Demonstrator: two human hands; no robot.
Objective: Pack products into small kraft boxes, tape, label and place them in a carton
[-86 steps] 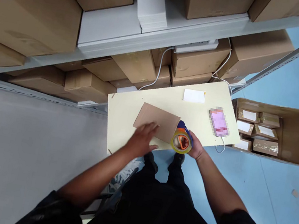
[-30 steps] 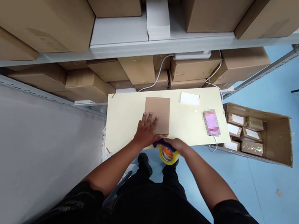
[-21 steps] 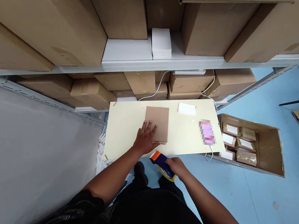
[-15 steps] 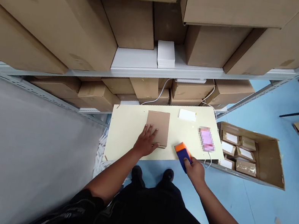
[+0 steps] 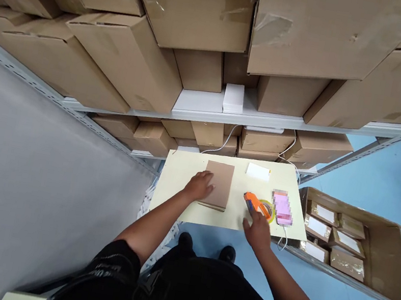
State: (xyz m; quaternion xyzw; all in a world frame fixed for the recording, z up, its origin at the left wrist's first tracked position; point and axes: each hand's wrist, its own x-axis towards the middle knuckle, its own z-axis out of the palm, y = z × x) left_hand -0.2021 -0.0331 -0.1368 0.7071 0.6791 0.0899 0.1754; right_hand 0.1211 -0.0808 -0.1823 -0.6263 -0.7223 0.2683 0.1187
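Note:
A small flat brown cardboard box [image 5: 222, 182] lies on the pale yellow tabletop [image 5: 174, 187]. My left hand [image 5: 199, 186] rests over its left edge, fingers and thumb apart on the top face. To the right, an orange and blue tape dispenser [image 5: 253, 199] lies on the table. A roll of yellowish tape [image 5: 272, 213] shows beside it. My right hand [image 5: 259, 231] is at the dispenser's near side, fingertips by it and thumb held apart, not wrapped round it.
A pink phone-like device [image 5: 282, 208], partly pixelated, lies right of the tape with a white cable. A white card [image 5: 258, 171] lies farther back. Shelves [image 5: 199, 113] of cardboard boxes stand behind the table. At right, an open carton [image 5: 391, 256] holds several small labelled boxes.
The tape dispenser, held in my right hand before, now lies on the table with my fingers loosened. My left hand has slid from the box's middle to its left edge. The view has shifted.

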